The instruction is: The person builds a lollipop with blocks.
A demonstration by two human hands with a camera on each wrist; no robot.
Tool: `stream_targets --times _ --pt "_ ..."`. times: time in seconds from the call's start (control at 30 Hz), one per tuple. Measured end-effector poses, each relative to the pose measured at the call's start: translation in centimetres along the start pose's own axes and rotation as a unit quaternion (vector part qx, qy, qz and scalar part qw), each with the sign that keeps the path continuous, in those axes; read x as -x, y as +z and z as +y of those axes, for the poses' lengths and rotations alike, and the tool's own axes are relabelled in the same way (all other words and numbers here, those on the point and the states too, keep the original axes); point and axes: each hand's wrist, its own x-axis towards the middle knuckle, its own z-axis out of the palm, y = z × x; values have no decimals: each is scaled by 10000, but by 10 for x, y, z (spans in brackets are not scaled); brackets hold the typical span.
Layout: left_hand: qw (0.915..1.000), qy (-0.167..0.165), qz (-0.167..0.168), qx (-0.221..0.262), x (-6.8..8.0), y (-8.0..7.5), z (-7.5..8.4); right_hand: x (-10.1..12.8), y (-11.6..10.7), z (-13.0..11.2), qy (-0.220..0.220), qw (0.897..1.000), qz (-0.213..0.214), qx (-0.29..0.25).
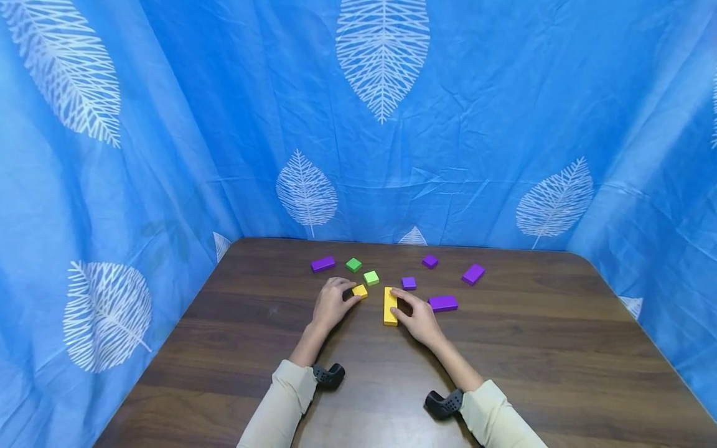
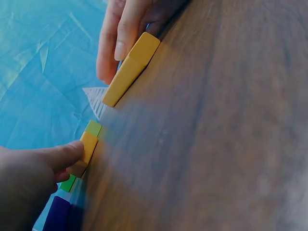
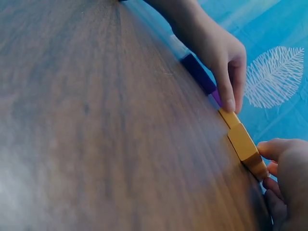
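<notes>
In the head view my left hand pinches a small yellow block between thumb and fingers on the brown table. To its right, a long yellow block lies lengthwise away from me. My right hand holds this long block from its right side, one finger near the far end and the thumb farther down. A gap separates the two yellow blocks. The left wrist view shows the left thumb on the small block. Just beyond it sit a light green block and a darker green block.
Several purple blocks lie around: a long one at far left, another beside the right hand, and smaller ones behind. A blue leaf-patterned curtain borders the wooden table. Each wrist wears a black camera band.
</notes>
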Motion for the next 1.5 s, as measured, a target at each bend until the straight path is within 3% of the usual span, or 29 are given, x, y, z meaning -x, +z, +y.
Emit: stream_targets --times 0.27,0.67,1.1,1.5 --pt "9999 114 70 -35 0 3 3 3 0 2 -81 9998 -90 152" --pt "9927 733 726 622 18 -4 14 26 -2 -10 -614 9978 -111 242" --pt "9924 646 420 957 35 0 29 65 -4 -29 -895 9951 -117 393" --pt "9882 744 258 1312 40 8 28 73 -4 -33 -962 9949 -18 317"
